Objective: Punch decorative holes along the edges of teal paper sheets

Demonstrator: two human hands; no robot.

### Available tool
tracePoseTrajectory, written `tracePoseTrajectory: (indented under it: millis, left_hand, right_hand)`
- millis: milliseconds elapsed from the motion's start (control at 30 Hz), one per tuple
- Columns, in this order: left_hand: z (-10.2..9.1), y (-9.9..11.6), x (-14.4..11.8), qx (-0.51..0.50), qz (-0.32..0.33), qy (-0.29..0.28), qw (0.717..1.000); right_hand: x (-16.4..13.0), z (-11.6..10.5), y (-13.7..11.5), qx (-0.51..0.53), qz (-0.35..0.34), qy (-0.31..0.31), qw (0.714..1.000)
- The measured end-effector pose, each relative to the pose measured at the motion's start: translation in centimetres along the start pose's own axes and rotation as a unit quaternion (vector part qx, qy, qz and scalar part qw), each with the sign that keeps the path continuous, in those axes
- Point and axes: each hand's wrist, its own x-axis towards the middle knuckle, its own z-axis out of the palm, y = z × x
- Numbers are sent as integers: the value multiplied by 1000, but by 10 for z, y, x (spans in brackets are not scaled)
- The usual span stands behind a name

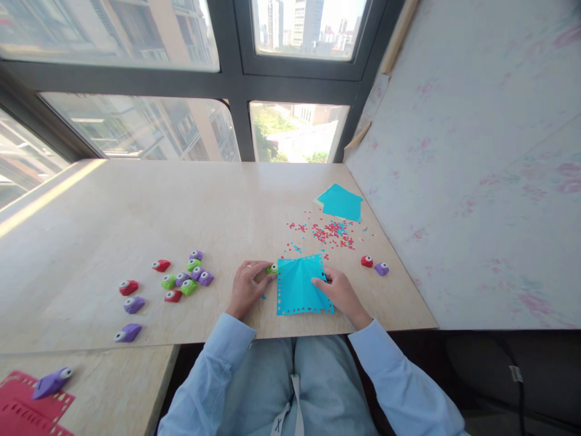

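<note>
Two hands at the near edge of the worktop (136, 206): I see my left hand (247, 286) closed on a small green punch (272, 269) set against the upper left corner of the blue paper sheet (302, 284), while my right hand (340, 290) pinches the sheet's right edge. The sheet lies flat-ish with fold creases and punched holes along its border. Red and blue confetti (333, 233) lies beyond it, a red punch (367, 261) and purple punch (382, 269) sit to the right, and more punches (188, 275) cluster well to the left.
</note>
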Motion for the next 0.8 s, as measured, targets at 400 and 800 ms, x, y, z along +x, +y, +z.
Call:
tracePoseTrajectory:
  millis: [400, 800]
  left_hand:
    - [1, -2, -1, 9, 4, -6, 1000]
    - [1, -1, -1, 14, 14, 2, 1000]
  right_hand:
    - [0, -5, -9, -59, -14, 4, 998]
    - [4, 0, -11, 6, -15, -14, 1000]
